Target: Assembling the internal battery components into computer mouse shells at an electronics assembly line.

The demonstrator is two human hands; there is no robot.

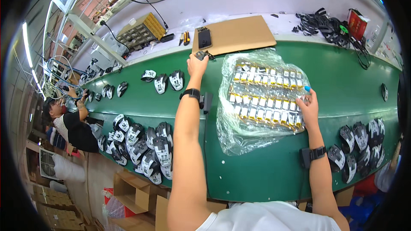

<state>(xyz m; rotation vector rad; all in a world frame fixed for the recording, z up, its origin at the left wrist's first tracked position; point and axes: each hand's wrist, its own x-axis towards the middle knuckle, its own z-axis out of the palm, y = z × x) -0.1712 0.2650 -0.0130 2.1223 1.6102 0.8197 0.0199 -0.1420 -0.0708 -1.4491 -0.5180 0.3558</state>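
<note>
My left hand [197, 66] reaches to the far side of the bench, by the cardboard sheet. Its fingers are closed round a small dark piece [201, 54] that is too small to name; a short black bit sticks out beside it. My right hand [310, 108] rests at the right edge of a clear tray of small battery packs [265, 102], thumb and forefinger apart. A blue cover [307, 89] is on one fingertip. The battery packs are silver and white with yellow ends, in several rows. Crumpled clear plastic wrap [233, 139] surrounds the tray.
Half-built mouse shells lie heaped left [139, 145] and right [359, 145]. Three more shells [160, 83] sit farther back. A phone [205, 38] lies on the cardboard sheet [244, 34]. Black cables [321, 23] are piled at the back right. Another person [75, 124] works far left.
</note>
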